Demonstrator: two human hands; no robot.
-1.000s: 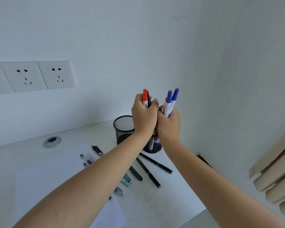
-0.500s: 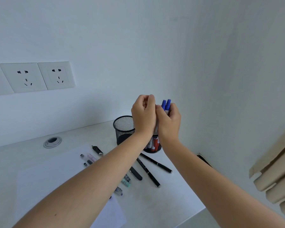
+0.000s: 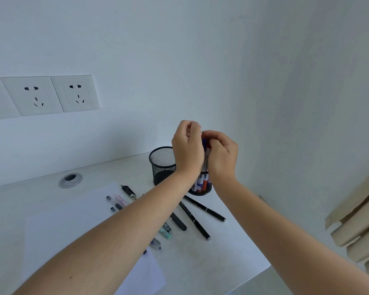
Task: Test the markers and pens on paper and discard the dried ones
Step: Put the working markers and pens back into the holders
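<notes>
My left hand [image 3: 188, 150] and my right hand [image 3: 223, 158] are pressed together above a small black mesh cup [image 3: 200, 189], fingers curled round a bundle of markers [image 3: 205, 158]. Only a blue cap and white barrels show between the hands. The markers' lower ends, red and blue, stand inside the cup. A second, larger black mesh cup [image 3: 161, 165] stands just left of it and looks empty. A white sheet of paper [image 3: 73, 226] lies on the table at the left, partly under my left forearm.
Several pens lie loose below the cups: black pens [image 3: 194, 220], a teal pen [image 3: 165, 231], a pink pen [image 3: 120, 200]. A cable grommet [image 3: 70, 179] sits at the back left. Wall sockets [image 3: 75, 93] are above. The table's edge [image 3: 262, 269] runs close on the right, beside beige slats [image 3: 360, 226].
Both hands have come down together. The orange and blue marker caps that stood above the fists have sunk between the hands, and the bundle now reaches into the small cup.
</notes>
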